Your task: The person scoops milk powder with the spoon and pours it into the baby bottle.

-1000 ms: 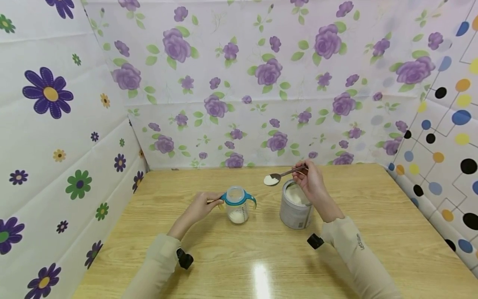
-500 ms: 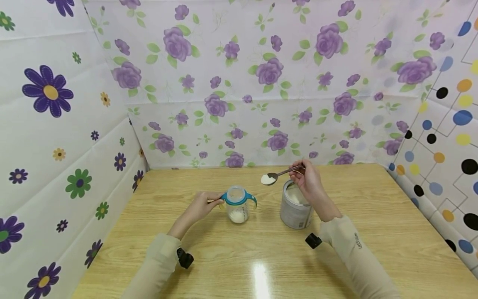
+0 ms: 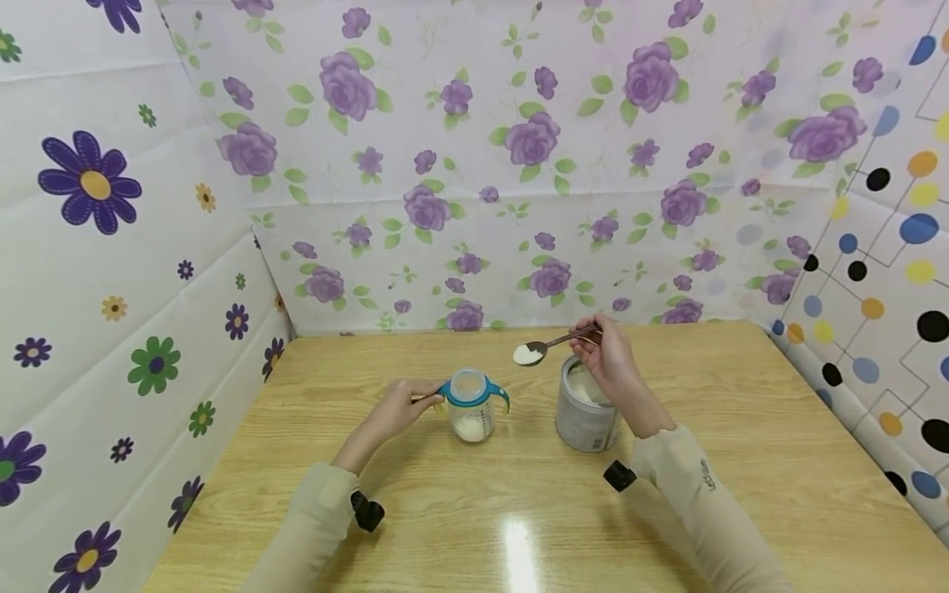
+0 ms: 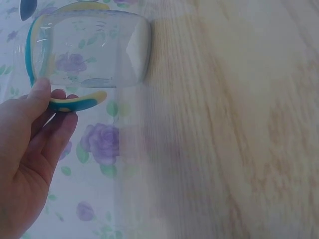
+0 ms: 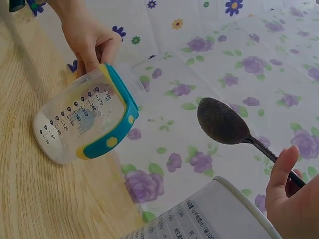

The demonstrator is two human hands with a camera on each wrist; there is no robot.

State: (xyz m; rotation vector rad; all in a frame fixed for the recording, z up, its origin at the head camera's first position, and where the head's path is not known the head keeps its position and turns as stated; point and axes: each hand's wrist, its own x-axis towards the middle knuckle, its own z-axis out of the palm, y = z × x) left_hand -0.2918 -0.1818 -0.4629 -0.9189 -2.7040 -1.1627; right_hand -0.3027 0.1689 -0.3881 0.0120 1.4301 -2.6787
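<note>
The right hand (image 3: pixel 606 356) pinches the handle of a metal spoon (image 3: pixel 549 346) between thumb and fingers, holding it level in the air. The spoon's bowl, heaped with white powder (image 3: pixel 526 355), points toward nine o'clock from the hand, above the gap between a baby bottle and a tin. The open powder tin (image 3: pixel 587 408) stands on the wooden table (image 3: pixel 741 428) directly under that hand. The left hand (image 3: pixel 400 409) grips the bottle's teal handle, its fingers curled round it. The clear baby bottle (image 3: pixel 470 407) stands upright at nine o'clock from the tin, a layer of white powder at its bottom.
</note>
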